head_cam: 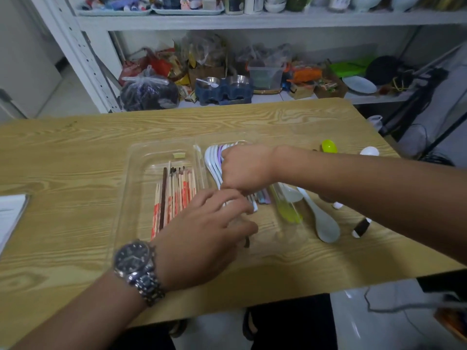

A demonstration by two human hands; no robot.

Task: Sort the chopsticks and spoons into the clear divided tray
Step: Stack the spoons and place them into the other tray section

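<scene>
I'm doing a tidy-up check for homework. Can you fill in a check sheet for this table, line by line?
Surface: wooden table with a light grain.
Job's things: clear tray. The chopsticks lie in its left part and the stacked spoons in its right part. A white spoon and, farther back, a green spoon lie outside it on the table.
Clutter: dark roll beside the white spoon; paper at the left edge.
Hands: the right hand grips the stacked spoons. The left hand, wearing a watch, reaches the spoon handles; its grip is unclear.
Cables: a cord on the floor, lower right.
Surroundings: a shelf behind the table, with bags and bowls.
</scene>
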